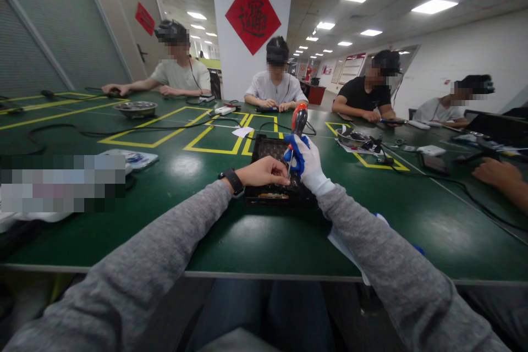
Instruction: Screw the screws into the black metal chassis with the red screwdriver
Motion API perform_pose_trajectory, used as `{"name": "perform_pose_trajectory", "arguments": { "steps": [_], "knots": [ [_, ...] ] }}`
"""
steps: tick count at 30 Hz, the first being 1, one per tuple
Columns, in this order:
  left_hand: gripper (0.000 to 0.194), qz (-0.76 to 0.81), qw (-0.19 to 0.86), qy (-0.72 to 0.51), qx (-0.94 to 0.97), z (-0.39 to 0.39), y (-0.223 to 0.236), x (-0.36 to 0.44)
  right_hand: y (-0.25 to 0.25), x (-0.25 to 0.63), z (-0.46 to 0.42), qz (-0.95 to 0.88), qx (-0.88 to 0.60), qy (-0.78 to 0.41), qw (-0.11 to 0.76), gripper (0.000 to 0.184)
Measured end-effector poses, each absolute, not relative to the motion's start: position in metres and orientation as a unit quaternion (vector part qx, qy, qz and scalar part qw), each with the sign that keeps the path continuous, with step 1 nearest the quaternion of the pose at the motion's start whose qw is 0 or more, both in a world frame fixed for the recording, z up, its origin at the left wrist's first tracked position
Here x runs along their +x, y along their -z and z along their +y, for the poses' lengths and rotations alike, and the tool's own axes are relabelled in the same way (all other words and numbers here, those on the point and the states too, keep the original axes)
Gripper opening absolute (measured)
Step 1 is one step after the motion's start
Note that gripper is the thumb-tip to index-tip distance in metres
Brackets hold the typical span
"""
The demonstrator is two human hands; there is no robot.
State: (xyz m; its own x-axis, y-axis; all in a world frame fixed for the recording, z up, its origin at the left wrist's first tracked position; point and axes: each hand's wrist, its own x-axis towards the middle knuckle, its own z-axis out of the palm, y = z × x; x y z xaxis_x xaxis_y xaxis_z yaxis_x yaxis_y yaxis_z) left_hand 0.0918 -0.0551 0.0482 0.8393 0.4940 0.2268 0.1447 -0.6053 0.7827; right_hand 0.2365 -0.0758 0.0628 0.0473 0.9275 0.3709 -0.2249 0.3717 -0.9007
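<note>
In the head view, my right hand (308,164) wears a white glove with blue on the fingers. It grips a screwdriver (300,118) with a red and dark handle, held nearly upright with its shaft pointing down. Bare and with a black watch on the wrist, my left hand (266,171) is closed beside the shaft's lower end. Its fingertips are pressed together, and what they hold is hidden or too small to name. Both hands are over a black open box-like case (252,193), whose inside is dark and partly covered by them.
A metal bowl (137,109) stands at far left. At right lie another bowl (350,135) with cables and a white device (431,150). White papers (242,132) lie beyond the case. A cloth or glove (346,247) is under my right forearm. Several people sit around the green table (177,231).
</note>
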Motion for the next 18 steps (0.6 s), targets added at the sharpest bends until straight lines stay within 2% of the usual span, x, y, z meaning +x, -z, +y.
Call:
{"name": "perform_pose_trajectory", "arguments": {
  "steps": [5, 11, 18],
  "knots": [
    [0.028, 0.135, 0.443, -0.185, 0.867, -0.0565, -0.0508, 0.0916, -0.0615, 0.2379, -0.0757, -0.539, -0.336, -0.468, 0.615, 0.043],
    [0.031, 0.189, 0.412, -0.215, 0.865, -0.0543, -0.0470, 0.0923, -0.0630, 0.2371, -0.0769, -0.536, -0.336, -0.455, 0.627, 0.040],
    [0.026, 0.150, 0.435, -0.196, 0.866, -0.0555, -0.0489, 0.0917, -0.0620, 0.2374, -0.0764, -0.540, -0.335, -0.456, 0.623, 0.041]
  ]
}}
